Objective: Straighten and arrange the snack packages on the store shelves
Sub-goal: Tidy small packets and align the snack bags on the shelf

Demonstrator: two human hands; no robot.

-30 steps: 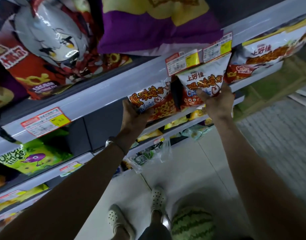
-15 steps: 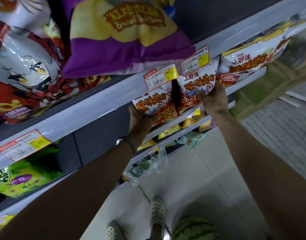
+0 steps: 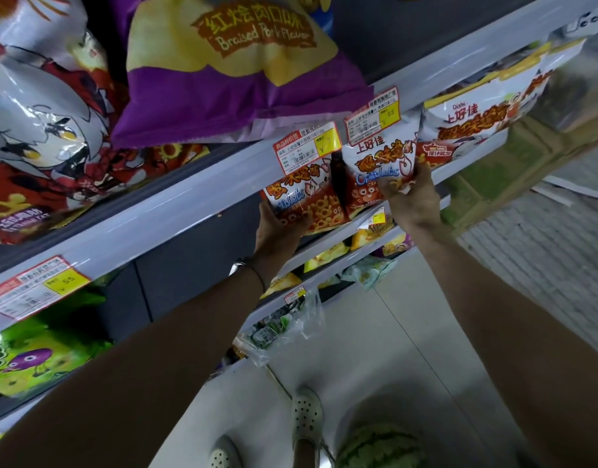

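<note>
My left hand (image 3: 277, 228) cups the lower left corner of one Crablets bag (image 3: 304, 201), thumb and fingers curled round its edge. My right hand (image 3: 414, 201) grips the lower right corner of a second Crablets bag (image 3: 382, 163), fingers pressed on its front. Both bags stand upright side by side on the second shelf, with a narrow dark gap between them. Two price tags (image 3: 306, 146) clipped to the shelf rail (image 3: 155, 224) above hang down over the bags' tops and hide part of their print. A larger Oishi bag (image 3: 476, 119) sits just beside my right-hand bag. On the shelf above lie a purple Braised Pork Flavor bag (image 3: 230, 72) and a red bag with a cartoon character (image 3: 44, 130). Below are a green bag (image 3: 37, 359), yellow packs (image 3: 324, 256) and a clear plastic bag (image 3: 284, 329) sticking out over the floor. A watermelon (image 3: 378, 447) lies by my perforated shoes (image 3: 307, 417).
</note>
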